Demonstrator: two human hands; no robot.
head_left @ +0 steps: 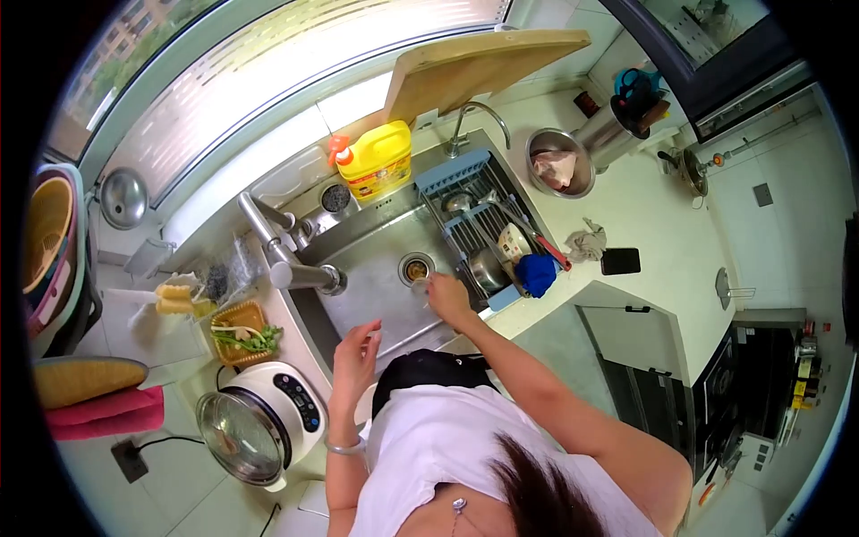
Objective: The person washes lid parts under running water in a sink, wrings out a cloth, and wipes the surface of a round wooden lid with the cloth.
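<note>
My right hand [449, 300] reaches over the stainless steel sink [367, 309], next to the drain [416, 268]. Its fingers are pinched together at a small, pale, see-through thing [420, 285] that is too small to name. Brownish bits show inside the drain opening. Over the sink's near edge is my left hand [356, 356], its fingers apart and loosely bent, with nothing visible in it. A blue-ended dish rack [455, 172] sits across the sink's right side, holding a ladle, pots, a bowl [513, 242] and a blue cloth [537, 275].
The faucet [300, 275] stands at the sink's left. Behind it are a yellow jug [378, 161] and a leaning wooden board [483, 72]. A steel bowl with raw meat [555, 168], a rag [586, 240] and a phone [621, 261] lie right; a basket of greens [243, 333] and cooker [286, 403] left.
</note>
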